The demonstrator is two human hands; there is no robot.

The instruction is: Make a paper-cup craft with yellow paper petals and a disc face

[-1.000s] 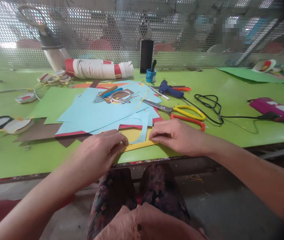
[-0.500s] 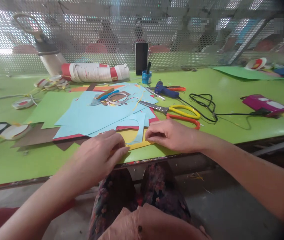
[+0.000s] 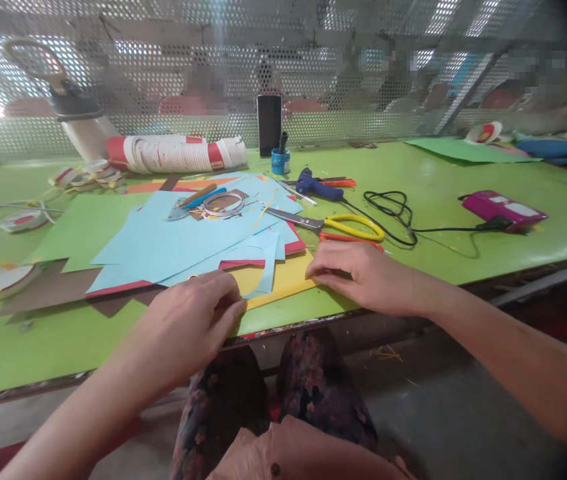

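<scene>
A sheet of yellow paper lies at the table's front edge, its near edge folded over into a narrow band. My left hand pinches the left end of this band between thumb and fingers. At the other end my right hand is closed on the fold, thumb below and fingers above. A light blue paper cutout with a curved edge lies partly over the yellow sheet. Just beyond my right hand are scissors with one yellow and one orange handle. Light blue sheets lie beyond my left hand.
A blue glue gun with a black cord leads to a magenta box. Stacked paper cups, a phone, a small blue pot and a bottle stand or lie along the perforated screen. Green paper lies left.
My hands have moved farther apart along the yellow paper's fold, so a longer stretch of the band shows between them. The camera view has shifted slightly.
</scene>
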